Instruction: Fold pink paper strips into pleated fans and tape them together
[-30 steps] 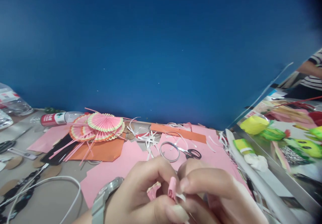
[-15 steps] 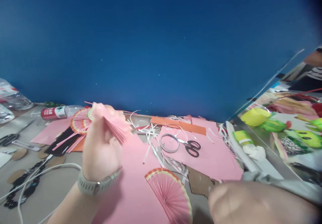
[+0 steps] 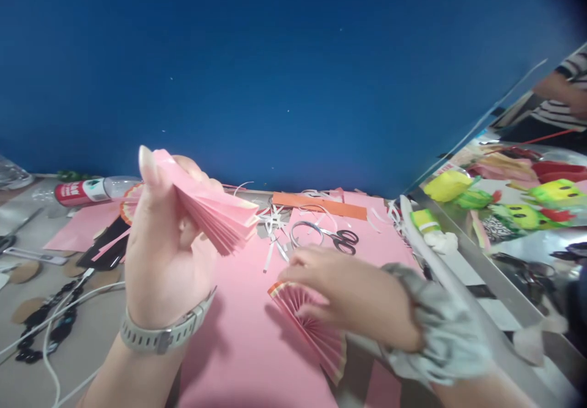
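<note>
My left hand [image 3: 167, 249], with a grey watch on the wrist, is raised above the table and pinches a folded pink pleated paper [image 3: 215, 212] between thumb and fingers. My right hand [image 3: 353, 292], a grey scrunchie on its wrist, reaches left and lies over a pink pleated half fan [image 3: 316, 334] with a red and yellow edge, which rests on a large pink sheet [image 3: 247, 347]. Its fingers curl on the fan's top edge. Black-handled scissors [image 3: 342, 238] and a clear tape ring [image 3: 305, 232] lie just beyond.
Finished pink fans [image 3: 131, 203], a black phone [image 3: 107, 250], an orange strip [image 3: 321, 205], white paper shreds [image 3: 275, 227], a bottle [image 3: 92, 189] and cables [image 3: 55, 328] lie left and at the back. A blue wall rises behind. At the right, green and yellow craft pieces [image 3: 545, 197]; another person [image 3: 559, 99] stands far right.
My left hand has lifted the folded pink paper closer and higher. My right hand has moved in from the lower right onto the half fan lying on the pink sheet.
</note>
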A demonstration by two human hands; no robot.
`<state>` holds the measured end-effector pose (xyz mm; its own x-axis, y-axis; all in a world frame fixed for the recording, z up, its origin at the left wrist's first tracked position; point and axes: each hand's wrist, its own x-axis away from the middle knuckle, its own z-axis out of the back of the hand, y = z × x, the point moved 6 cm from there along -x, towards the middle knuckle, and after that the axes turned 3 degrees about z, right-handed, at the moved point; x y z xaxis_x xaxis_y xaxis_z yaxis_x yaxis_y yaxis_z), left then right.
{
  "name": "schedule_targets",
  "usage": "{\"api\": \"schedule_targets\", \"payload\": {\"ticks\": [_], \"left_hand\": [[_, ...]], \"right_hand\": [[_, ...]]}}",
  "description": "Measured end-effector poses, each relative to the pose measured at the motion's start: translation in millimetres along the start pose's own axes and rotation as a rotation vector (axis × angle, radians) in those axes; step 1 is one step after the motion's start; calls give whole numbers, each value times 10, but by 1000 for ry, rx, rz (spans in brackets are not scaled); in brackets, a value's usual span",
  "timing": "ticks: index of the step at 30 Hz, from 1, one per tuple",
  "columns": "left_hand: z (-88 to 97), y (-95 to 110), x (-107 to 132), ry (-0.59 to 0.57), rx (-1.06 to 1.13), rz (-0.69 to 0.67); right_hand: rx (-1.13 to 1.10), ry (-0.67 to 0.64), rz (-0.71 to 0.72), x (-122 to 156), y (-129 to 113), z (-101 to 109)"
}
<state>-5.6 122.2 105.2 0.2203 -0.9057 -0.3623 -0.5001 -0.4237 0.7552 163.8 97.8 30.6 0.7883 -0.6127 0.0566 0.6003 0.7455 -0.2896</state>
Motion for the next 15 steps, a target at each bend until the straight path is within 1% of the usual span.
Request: {"api": "schedule_targets", "payload": {"ticks": [2,4,5,7,8,9,11,15], "left_hand": [[5,27,2,-44,23,2],[38,61,7,-36,13,2],[55,71,9,-24,-2,13],[72,91,9,-10,-26,38],[68,98,10,-16,-34,57],[59,110,13,-24,-39,69],[46,148,28,-25,-40,78],[50,233,81,20,-51,69]], "right_hand": [[-58,-113,82,34,-33,-361],[-102,-160,124,118,-2,-671],[-136,-192,136,174,27,-810],[-186,-203,110,280,123,-1000],[-201,-190,74,325,182,-1057],[-213,-155,16,361,249,-1085],[-219,-121,-45,412,326,-1116],[-210,-103,-67,435,345,-1105]]}}
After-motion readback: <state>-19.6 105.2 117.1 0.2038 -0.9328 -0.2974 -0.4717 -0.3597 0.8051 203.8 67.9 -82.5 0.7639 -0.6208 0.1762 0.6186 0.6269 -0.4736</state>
